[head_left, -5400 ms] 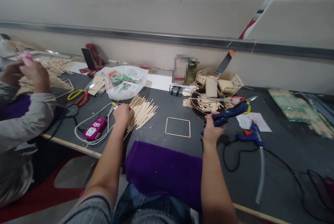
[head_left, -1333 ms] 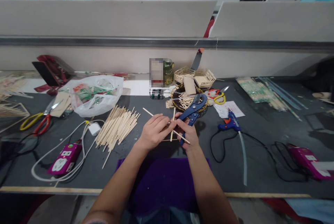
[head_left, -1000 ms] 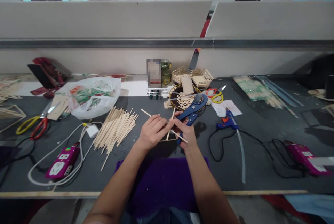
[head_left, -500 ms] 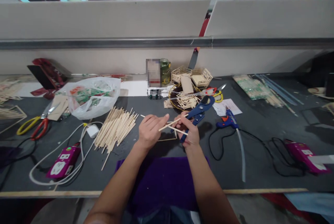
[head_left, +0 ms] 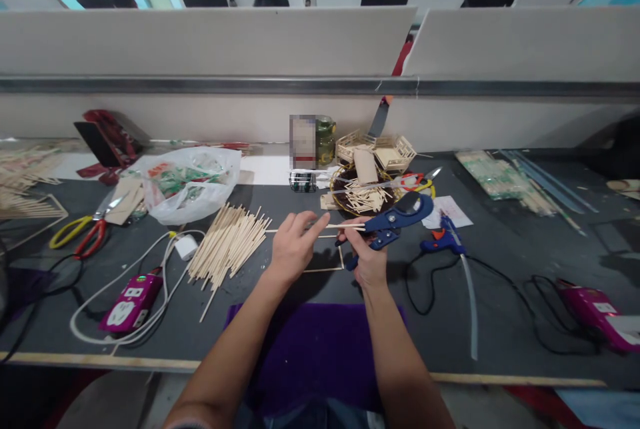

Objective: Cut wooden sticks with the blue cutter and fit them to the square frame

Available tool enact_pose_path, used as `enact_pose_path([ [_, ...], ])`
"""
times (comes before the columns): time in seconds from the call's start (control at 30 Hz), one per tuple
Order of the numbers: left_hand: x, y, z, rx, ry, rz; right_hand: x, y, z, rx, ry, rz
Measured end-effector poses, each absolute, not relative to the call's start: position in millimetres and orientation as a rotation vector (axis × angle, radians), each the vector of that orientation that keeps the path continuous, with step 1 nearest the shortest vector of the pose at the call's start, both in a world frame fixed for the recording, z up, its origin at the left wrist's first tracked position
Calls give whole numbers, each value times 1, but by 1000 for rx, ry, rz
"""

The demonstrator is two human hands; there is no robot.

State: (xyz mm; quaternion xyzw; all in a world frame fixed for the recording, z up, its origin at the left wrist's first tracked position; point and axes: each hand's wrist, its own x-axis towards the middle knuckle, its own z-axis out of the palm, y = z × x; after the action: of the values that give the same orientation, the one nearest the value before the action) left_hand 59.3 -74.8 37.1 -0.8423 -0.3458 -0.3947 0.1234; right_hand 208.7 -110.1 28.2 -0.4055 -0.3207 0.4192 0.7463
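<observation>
My right hand [head_left: 369,261] is wrapped around a blue hand cutter [head_left: 393,217], its head pointing right and away from me. Thin wooden sticks [head_left: 345,226] lie nearly side by side across the gap between my hands, their right ends pinched at my right fingertips. My left hand [head_left: 294,247] is closed around the sticks, partly hiding them; one stick end [head_left: 271,231] pokes out on its left. Under my hands, a thin stick frame [head_left: 323,270] lies on the dark table, partly covered. To the left is a loose pile of sticks [head_left: 227,245].
A round basket [head_left: 367,197] of short sticks stands beyond my hands, scissors [head_left: 425,182] beside it. A blue glue gun [head_left: 445,235] with its cord lies right. Left are a plastic bag [head_left: 193,182], red-and-yellow scissors [head_left: 93,225] and a pink power box [head_left: 131,302] with white cable.
The sticks between my hands were crossed and now lie almost parallel. The cutter in my right hand has swung flatter, its head farther right. The whole view has shifted slightly.
</observation>
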Motion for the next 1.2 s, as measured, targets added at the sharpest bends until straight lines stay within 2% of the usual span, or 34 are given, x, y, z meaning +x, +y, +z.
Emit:
enact_pose_path([
  [0.33,59,-75,39,-2513,-1014,-1096,208,-111,26,-854,-689,962],
  [0.5,64,-89,33,-2255,-891,-1485,208,-111,29,-777,-530,957],
  [0.6,74,-95,29,-2559,-938,-1667,211,-110,31,-689,-403,1037],
  [0.7,86,-94,28,-2746,-1391,-2094,211,-109,31,-653,-343,1108],
  [0.83,100,-96,33,-2504,-1874,-2900,200,-113,32,-637,-349,1176],
  [0.97,103,-97,43,-2141,-1980,-3354,189,-116,31,-619,-432,1232],
  [1.07,88,-84,50,-2018,-1792,-3317,193,-115,30,-665,-534,1212],
  [1.2,53,-49,39,-2104,-1733,-2630,213,-109,27,-790,-569,1032],
])
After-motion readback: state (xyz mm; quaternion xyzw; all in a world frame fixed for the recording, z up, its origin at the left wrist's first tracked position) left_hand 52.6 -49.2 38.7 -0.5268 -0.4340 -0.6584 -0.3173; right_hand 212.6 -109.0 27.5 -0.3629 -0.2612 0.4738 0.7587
